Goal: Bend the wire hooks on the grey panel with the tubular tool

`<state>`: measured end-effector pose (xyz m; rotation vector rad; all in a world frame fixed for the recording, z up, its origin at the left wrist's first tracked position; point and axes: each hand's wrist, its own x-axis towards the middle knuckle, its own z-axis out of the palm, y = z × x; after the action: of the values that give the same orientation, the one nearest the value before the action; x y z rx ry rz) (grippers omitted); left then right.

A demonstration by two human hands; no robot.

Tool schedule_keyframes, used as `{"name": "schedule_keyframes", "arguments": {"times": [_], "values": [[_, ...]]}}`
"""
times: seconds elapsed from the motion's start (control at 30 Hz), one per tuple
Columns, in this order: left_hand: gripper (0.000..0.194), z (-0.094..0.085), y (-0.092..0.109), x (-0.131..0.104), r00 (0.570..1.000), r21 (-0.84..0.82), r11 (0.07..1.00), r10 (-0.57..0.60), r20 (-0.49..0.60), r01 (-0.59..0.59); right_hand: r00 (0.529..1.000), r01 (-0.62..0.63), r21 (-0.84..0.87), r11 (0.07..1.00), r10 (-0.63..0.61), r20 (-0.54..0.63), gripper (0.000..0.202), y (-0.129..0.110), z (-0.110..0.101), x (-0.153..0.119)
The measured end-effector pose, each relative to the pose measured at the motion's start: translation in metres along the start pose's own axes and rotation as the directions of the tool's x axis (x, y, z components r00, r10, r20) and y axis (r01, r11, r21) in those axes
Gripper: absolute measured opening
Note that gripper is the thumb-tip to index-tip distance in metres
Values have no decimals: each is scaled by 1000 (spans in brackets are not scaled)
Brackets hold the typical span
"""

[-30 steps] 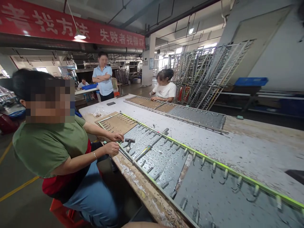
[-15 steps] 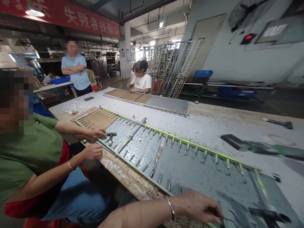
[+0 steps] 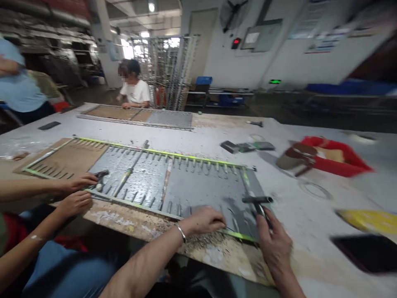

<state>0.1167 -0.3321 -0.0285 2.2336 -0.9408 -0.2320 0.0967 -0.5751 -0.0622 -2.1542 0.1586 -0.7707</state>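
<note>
My left hand (image 3: pixel 206 219), with a silver bangle at the wrist, is closed at the near rail of a long metal frame (image 3: pixel 198 158). A thin dark wire (image 3: pixel 230 229) reaches out from its fingertips. My right hand (image 3: pixel 275 242) grips a hammer (image 3: pixel 257 200) by the handle. Its dark head hangs over the right end of the frame. Short pegs line both long rails, several with curved wires at them. Grey sheet (image 3: pixel 201 186) and brown board (image 3: pixel 70 159) lie beneath the frame.
A co-worker's hands (image 3: pixel 76 196) work with another hammer (image 3: pixel 101 176) at the frame's left. Farther back, a seated person (image 3: pixel 136 91) is at a second frame (image 3: pixel 170 118). To the right are a red bin (image 3: pixel 347 165), a yellow packet (image 3: pixel 372 221) and a dark phone (image 3: pixel 366 252).
The view has swung right, bringing my right hand, the red bin and the phone into sight. My left hand stays at the near rail.
</note>
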Motion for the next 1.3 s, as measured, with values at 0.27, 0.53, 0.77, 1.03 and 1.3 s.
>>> {"name": "schedule_keyframes", "arguments": {"times": [0.27,0.53,0.77,1.03,1.3], "values": [[14,-11,-3,5,994,-102,994,25,-102,-35,998,31,67,997,-35,56,43,-40,-75,-32],[23,-2,-7,8,994,74,996,56,-92,-50,920,314,23,949,-311,238,31,-56,-66,-60],[26,4,-5,5,989,147,988,58,-132,-39,870,491,-21,871,-490,51,47,-82,-81,-56],[21,-3,0,8,994,95,995,-19,-108,29,895,418,0,908,-412,170,47,-65,-65,-63],[16,-10,-3,5,995,-3,1000,3,-96,-3,907,401,-10,916,-395,147,40,-62,-70,-65]]}}
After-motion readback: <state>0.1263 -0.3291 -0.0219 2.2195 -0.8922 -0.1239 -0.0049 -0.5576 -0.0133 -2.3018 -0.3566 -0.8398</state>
